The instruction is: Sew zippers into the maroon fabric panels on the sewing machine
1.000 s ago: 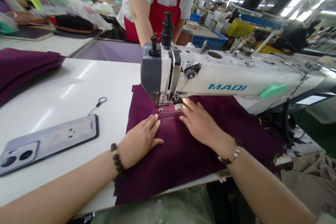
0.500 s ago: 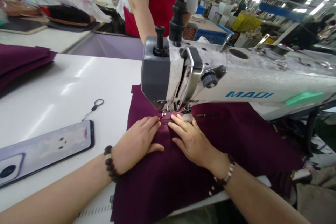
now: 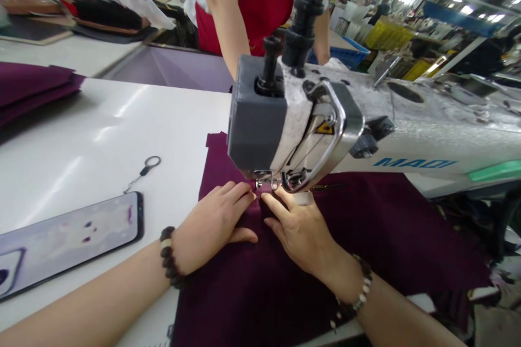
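Hands (image 3: 220, 222) on purple cloth (image 3: 378, 222), closer together than earlier

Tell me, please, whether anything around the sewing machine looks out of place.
The phone seems slightly out of place: a personal item lying on the white tabletop, left of the maroon cloth. Nothing appears spilled.

right hand (image 3: 303, 233) shifted leftward | now nearer left hand (image 3: 215, 222) | sewing machine (image 3: 257, 114) larger in view

Dark plum fabric (image 3: 378, 227), flat on the white table (image 3: 179, 135) under the sewing machine (image 3: 257, 119)
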The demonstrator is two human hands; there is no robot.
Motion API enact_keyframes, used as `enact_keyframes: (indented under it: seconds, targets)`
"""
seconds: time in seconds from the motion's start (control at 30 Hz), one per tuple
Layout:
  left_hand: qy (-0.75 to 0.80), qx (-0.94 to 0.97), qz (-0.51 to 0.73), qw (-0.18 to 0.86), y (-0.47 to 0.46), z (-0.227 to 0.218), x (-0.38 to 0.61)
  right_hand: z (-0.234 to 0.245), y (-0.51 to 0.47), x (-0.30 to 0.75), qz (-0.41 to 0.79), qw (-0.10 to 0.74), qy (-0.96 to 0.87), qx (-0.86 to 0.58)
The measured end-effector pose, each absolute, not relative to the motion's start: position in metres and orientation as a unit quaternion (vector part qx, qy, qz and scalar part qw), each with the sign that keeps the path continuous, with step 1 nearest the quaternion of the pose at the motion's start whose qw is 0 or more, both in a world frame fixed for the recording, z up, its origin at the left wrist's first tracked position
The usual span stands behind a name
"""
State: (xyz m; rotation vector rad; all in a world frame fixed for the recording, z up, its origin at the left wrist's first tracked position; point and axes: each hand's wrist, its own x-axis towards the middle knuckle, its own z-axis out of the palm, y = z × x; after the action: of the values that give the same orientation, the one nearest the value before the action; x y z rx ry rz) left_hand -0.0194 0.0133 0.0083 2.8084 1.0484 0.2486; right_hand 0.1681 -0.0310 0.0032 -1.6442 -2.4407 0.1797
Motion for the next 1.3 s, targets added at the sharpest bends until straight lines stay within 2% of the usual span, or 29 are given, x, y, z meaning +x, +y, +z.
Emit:
enact_keyframes:
  seconds: [0.43, 0.87, 1.3]
  targets:
    - [0.334, 0.929, 0.119, 0.107, 0.014, 0.002, -0.024, -0.005, -0.032, 0.17, 0.062, 0.111, -0.823, -0.554]
    - [0.341, 0.933, 0.087, 0.075, 0.01, 0.008, -0.022, 0.002, -0.05, 0.169, 0.084, 0.05, -0.83, -0.549]
    - [0.325, 0.932, 0.16, 0.009, 0.014, -0.017, -0.03, 0.001, -0.068, 0.171, 0.091, 0.065, -0.813, -0.571]
